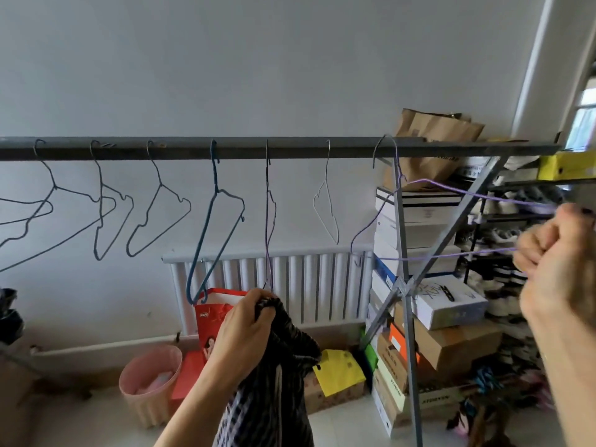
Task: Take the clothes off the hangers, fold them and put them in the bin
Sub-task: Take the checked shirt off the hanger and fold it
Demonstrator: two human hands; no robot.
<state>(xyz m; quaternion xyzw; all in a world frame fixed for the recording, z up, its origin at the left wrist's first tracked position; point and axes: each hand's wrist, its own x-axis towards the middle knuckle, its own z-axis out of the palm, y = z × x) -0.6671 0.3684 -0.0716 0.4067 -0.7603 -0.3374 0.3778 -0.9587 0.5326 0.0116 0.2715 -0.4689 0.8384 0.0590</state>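
My left hand [240,330] grips the top of a dark checked garment [274,391] that hangs down below the rail. My right hand [558,269] grips the end of a purple wire hanger [429,221], whose hook is over the grey clothes rail [290,148] at the right. The hanger is bare and tilted toward me. Several empty wire hangers [216,221] hang along the rail to the left. A pink ribbed bin [150,382] stands on the floor at lower left.
A white radiator [290,285] is on the wall behind. A red paper bag [213,321] stands beside the bin. Stacked shoe boxes [416,227] and a shoe rack [503,253] fill the right. The drying rack's crossed legs [404,290] stand in front of the boxes.
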